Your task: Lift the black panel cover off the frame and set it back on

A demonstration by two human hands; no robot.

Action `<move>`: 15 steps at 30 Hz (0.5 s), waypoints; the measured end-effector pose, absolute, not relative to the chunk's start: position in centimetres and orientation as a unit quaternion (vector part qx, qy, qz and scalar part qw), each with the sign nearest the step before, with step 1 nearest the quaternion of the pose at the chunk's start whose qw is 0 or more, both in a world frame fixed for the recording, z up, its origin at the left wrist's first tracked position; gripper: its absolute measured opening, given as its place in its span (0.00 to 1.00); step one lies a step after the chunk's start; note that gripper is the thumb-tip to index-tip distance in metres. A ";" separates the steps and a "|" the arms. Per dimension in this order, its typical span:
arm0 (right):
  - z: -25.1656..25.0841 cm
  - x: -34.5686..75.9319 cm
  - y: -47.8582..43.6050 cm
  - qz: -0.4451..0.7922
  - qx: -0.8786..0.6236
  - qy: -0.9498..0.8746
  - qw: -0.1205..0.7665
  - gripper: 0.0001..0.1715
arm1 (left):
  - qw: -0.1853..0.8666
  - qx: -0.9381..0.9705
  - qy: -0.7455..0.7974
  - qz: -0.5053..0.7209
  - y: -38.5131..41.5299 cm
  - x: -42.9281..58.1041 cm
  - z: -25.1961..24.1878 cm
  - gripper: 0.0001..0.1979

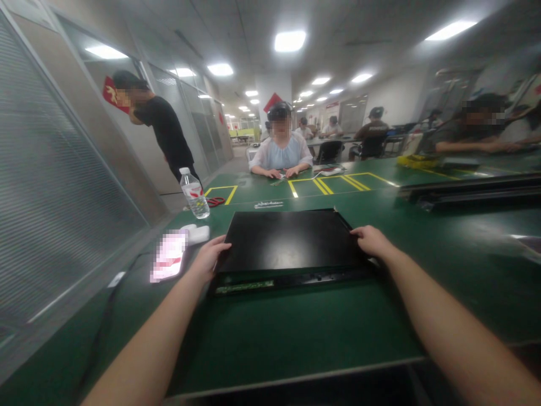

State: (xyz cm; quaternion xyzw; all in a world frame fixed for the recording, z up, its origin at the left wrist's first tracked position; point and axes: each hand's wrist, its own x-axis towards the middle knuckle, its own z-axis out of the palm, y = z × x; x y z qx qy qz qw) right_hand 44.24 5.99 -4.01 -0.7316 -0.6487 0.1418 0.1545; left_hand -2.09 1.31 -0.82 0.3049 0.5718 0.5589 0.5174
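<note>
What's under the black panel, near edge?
Below the black panel a dark base strip shows, with a green circuit board at its left end. The left hand and right hand hold the panel's sides. The rest underneath is covered.

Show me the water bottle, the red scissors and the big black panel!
water bottle (194, 193): head view, on its label.
red scissors (216, 201): head view, on the handles.
black panel (291, 239): head view, middle of its top face.
</note>
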 end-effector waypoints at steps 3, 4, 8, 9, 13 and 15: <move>-4.2 44.1 6.0 0.167 -0.738 -0.626 0.188 0.31 | 0.508 0.297 0.584 0.559 1.3 -2.1 -0.7 0.22; -4.3 44.1 6.1 0.174 -0.739 -0.620 0.198 0.30 | 0.505 0.296 0.588 0.558 1.2 -2.0 -0.7 0.22; -4.8 44.4 6.3 0.192 -0.735 -0.609 0.227 0.28 | 0.497 0.299 0.597 0.555 0.9 -1.7 -0.3 0.20; -4.9 44.4 6.4 0.193 -0.734 -0.608 0.231 0.27 | 0.496 0.302 0.597 0.553 0.8 -1.6 -0.2 0.19; -5.1 44.6 6.5 0.193 -0.742 -0.597 0.234 0.27 | 0.502 0.318 0.597 0.540 0.4 -1.2 0.3 0.19; -5.1 44.6 6.5 0.179 -0.743 -0.598 0.242 0.26 | 0.508 0.325 0.595 0.532 0.2 -1.1 0.4 0.18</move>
